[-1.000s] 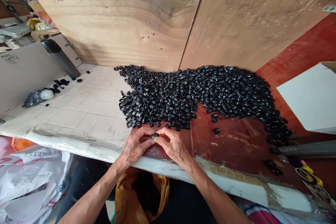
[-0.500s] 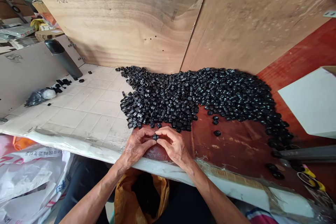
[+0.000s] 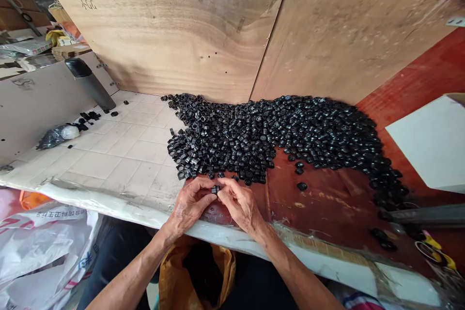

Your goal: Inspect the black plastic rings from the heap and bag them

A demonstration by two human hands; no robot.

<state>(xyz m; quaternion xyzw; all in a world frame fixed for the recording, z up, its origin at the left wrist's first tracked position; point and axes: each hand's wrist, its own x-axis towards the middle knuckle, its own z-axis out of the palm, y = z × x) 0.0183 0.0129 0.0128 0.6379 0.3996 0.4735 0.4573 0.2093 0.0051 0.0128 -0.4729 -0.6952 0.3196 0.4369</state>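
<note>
In the head view, our left hand (image 3: 189,202) pinches 1 black part (image 3: 215,189) above the worktop (image 3: 319,208), near its front edge; our right hand (image 3: 241,202) adjoins it, but whether its grip holds on, we cannot tell.

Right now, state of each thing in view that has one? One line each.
Small black plastic piece: pinched in left hand
Right hand: at the piece, grip unclear
Loose black plastic parts: heaped, some stray
Grey cylindrical flask: black lid on
Orange-brown soft bag: mouth open
White printed plastic sack: crumpled
Yellow-and-black scissors: open or shut unclear
</note>
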